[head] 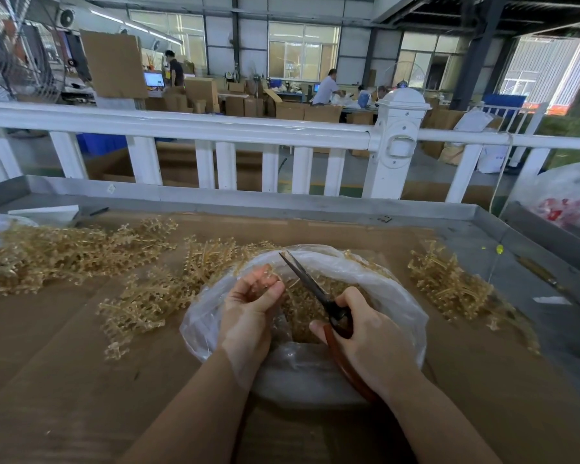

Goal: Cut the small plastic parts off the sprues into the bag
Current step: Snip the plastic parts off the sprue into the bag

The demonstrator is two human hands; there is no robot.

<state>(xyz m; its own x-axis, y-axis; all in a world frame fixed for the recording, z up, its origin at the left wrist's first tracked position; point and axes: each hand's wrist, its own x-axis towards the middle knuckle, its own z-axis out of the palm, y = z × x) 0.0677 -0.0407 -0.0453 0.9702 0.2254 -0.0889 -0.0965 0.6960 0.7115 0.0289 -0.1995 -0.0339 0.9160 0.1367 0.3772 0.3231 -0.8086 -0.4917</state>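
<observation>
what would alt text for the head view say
A person's right hand holds scissors over an open clear bag while the left hand pinches a tan sprue; more sprues lie on the cardboard-covered table.

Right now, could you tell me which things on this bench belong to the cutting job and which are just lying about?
In the job: left hand pinching a sprue; right hand holding scissors; bag; sprue piles.

Lying about: white block, yellow-headed pin, bag with red contents.
</observation>
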